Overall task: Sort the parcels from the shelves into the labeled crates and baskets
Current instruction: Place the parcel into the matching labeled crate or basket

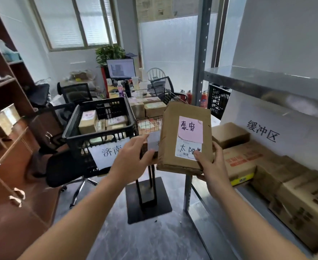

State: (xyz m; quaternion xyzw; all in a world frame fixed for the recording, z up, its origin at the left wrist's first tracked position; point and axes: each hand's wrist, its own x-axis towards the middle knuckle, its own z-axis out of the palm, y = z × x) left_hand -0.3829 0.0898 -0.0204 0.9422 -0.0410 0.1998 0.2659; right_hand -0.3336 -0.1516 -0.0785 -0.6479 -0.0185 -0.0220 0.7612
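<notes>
I hold up a flat brown cardboard parcel with a pink note and a white label on its face. My right hand grips its lower right corner, thumb on the white label. My left hand reaches toward the parcel's left edge, fingers slightly apart, touching a grey slip there. Behind it stands a black plastic crate with a white paper label, holding several small boxes. A wire basket with more boxes stands just behind the parcel.
A metal shelf at right carries a stack of cardboard boxes under a white sign. A black office chair holds the crate. A wooden cabinet stands at left. Another black crate sits behind the shelf post.
</notes>
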